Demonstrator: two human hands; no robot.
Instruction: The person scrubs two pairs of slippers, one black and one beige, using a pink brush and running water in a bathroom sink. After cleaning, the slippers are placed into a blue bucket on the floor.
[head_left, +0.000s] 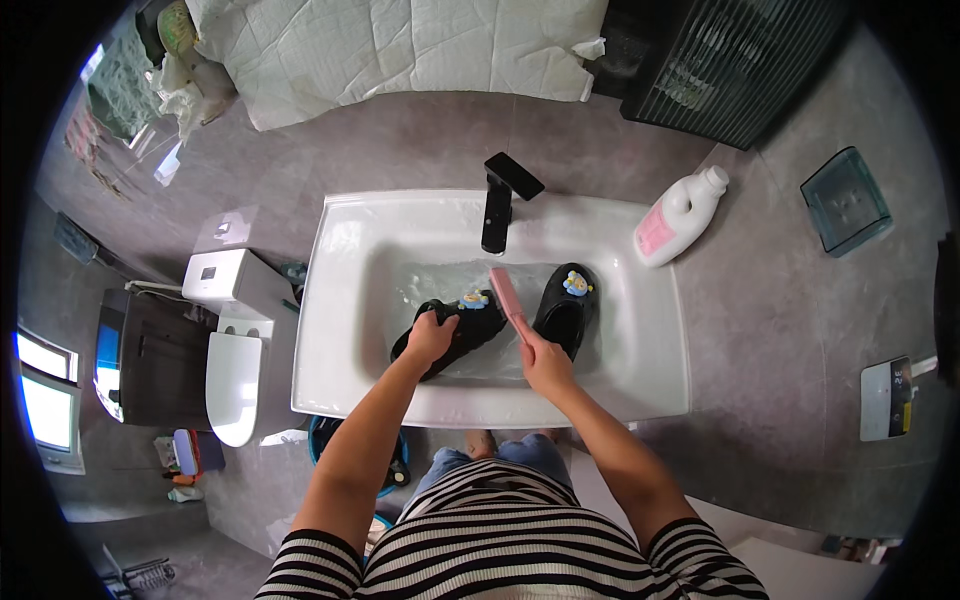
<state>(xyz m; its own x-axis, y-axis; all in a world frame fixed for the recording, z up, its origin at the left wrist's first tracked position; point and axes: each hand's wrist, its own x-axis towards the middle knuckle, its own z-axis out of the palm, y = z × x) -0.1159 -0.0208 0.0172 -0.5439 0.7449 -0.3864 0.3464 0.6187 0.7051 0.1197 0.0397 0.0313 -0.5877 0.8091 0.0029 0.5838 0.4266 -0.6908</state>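
Note:
My left hand (433, 337) grips a black slipper (469, 330) by its heel end, and a blue and yellow cartoon charm sits on the toe. In my right hand (547, 366) is a pink scrub brush (508, 296), its dark bristles against the toe of that slipper. A second black slipper (564, 309) with a similar charm rests in the water, just right of the brush. Both slippers are inside a white washbasin (337, 300) holding shallow, rippled water. The sole of the held slipper is hidden.
A black faucet (497, 214) rises from the basin's back rim. At the back right corner stands a white detergent bottle (679, 217) with a pink label. A white toilet (236, 375) is to the left. Below the basin, a blue tub (405, 450) holds dark items.

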